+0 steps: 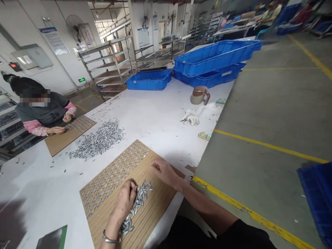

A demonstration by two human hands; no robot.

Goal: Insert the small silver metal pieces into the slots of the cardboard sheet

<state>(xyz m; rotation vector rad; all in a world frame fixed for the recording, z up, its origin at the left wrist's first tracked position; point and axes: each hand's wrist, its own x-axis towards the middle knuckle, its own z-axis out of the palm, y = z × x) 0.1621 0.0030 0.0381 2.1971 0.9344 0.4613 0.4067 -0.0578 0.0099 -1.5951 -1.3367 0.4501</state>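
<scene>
A brown grooved board (160, 204) lies on the white table before me. Neat rows of small silver leaf-shaped metal pieces (114, 173) cover its far left part. A loose heap of the same pieces (140, 199) rests nearer to me on the board. My left hand (125, 199), with a bracelet at the wrist, is closed at the left edge of this heap, fingers curled in; what they hold is hidden. My right hand (163, 171) is over the board's right part, its fingertips pressed together. Anything between them is too small to make out.
A larger pile of metal pieces (100, 140) lies beyond my board. Across the table a co-worker (49, 110) handles pieces on another board (58, 141). White gloves (190, 117), a brown mug (199, 95) and blue crates (150, 80) stand farther back. The table's right edge borders the floor.
</scene>
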